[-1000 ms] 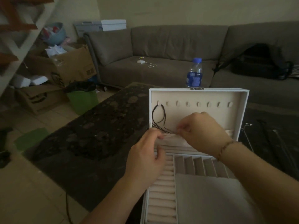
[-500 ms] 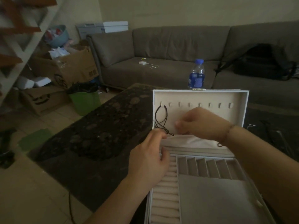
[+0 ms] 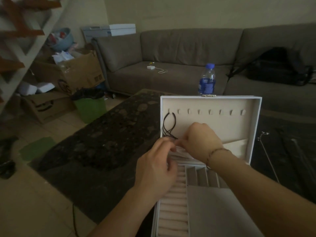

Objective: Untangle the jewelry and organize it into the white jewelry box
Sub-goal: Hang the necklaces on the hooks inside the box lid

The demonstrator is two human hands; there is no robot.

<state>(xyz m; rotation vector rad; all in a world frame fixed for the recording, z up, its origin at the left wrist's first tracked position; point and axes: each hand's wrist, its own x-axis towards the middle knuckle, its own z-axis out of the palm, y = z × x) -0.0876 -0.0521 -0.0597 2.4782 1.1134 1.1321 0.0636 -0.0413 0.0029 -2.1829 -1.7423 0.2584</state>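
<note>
The white jewelry box [image 3: 254, 127] stands open on the dark stone table, its lid upright with a row of small hooks. A black cord necklace [image 3: 168, 125] hangs from the leftmost hook inside the lid. Its lower end runs to my fingertips. My right hand [image 3: 200, 141] pinches the cord's lower end just in front of the lid's fabric pocket [image 3: 237, 147]. My left hand [image 3: 157, 168] is beside it, fingers curled, thumb and forefinger meeting at the same end of the cord. Below lie ring rolls [image 3: 172, 211] and a grey cloth [image 3: 218, 212].
A blue-capped water bottle [image 3: 207, 81] stands behind the lid. Thin metal rods [image 3: 268, 156] lie on the table to the right. A grey sofa [image 3: 171, 65] with a black bag [image 3: 280, 69] is behind; cardboard boxes [image 3: 68, 74] and a green bin [image 3: 90, 106] sit at left.
My right hand moved down and left from the lid's middle to the cord's lower end. My left hand rose slightly to meet it. The cord still hangs from the leftmost hook.
</note>
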